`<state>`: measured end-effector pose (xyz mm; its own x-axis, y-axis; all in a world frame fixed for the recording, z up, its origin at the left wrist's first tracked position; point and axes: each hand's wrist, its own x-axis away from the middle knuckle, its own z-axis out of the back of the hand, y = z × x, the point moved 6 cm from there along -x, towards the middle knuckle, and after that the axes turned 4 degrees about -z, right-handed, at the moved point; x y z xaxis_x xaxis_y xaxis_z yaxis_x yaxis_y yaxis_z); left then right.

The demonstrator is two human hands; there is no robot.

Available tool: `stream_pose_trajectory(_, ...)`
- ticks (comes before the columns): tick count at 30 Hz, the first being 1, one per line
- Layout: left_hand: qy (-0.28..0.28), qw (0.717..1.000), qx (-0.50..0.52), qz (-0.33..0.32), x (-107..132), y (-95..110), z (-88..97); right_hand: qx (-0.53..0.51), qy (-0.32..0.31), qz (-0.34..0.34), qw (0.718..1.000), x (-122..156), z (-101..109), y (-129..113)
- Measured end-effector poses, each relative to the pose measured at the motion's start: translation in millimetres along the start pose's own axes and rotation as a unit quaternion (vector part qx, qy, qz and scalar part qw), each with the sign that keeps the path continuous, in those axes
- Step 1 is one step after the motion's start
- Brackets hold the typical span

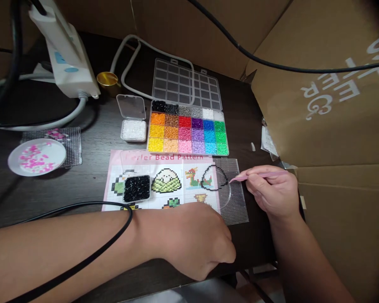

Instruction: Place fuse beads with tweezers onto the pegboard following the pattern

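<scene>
My right hand [276, 191] grips pink tweezers [255, 175] whose tip reaches the clear pegboard [236, 206]. An outline of black beads [215, 177] sits on that board. My left hand [196, 240] rests knuckles up on the near edge of the pink bead pattern sheet [164, 179], fingers curled beside the pegboard; I cannot see anything in it. A small tub of black beads [137, 188] stands on the sheet.
A sorted box of coloured beads [188, 132] lies behind the sheet with its lid open. A tub of white beads [134, 129], a white dish of pink beads [37, 157], a gold cap [107, 80] and cardboard boxes [331, 109] surround the dark table. A black cable [82, 263] crosses my left forearm.
</scene>
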<state>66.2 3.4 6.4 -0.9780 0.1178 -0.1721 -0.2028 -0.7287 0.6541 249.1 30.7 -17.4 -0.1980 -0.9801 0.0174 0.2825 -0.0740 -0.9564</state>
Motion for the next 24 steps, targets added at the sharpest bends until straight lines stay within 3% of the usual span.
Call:
stream_pose_trajectory(7, 0.005, 1.0, -0.001, 0.001, -0.7, 0.6, 0.1, -0.066, -0.001, -0.021, 0.998, 0.6, -1.6, 1.8)
stream_pose_trajectory(24, -0.019, 1.0, -0.001, 0.005, -0.5, 0.3, -0.7, -0.05, 0.006, -0.02, 0.999, 1.0, -0.8, 1.1)
